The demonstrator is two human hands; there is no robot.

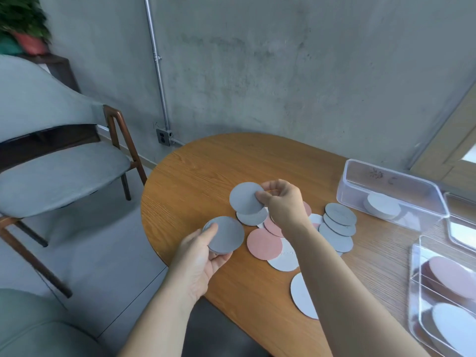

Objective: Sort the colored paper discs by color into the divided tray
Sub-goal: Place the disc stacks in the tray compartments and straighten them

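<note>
My left hand (203, 256) grips a thin stack of grey discs (226, 237), thumb pressed on the top face and fingers curled beneath. Only the stack's edges show at its left side, so I cannot count them. My right hand (283, 202) pinches a single grey disc (244, 198) by its rim between thumb and fingertips, tilted, just above the heap.

The heap of loose discs (273, 228) lies flat on the oval bench (206, 163), whose top is warm wood with a clear grain. All the discs are matte, thin and round. A pink disc (262, 243) overlaps a white disc (284, 260), and three grey ones (338, 225) lie fanned over each other on the far side. My right forearm hides the middle of the heap and part of another white disc (302, 295) near the bench edge.

The divided tray (414, 279) is clear, glossy plastic at my right, cut off by the picture's edge. One compartment holds stacked pink discs (450, 276). The nearer one holds a pale disc (453, 328), grey or white, I cannot tell which. Behind it, a clear box (391, 181) holds a short white stack (382, 206). The writing on its wall is too blurred to read.
</note>
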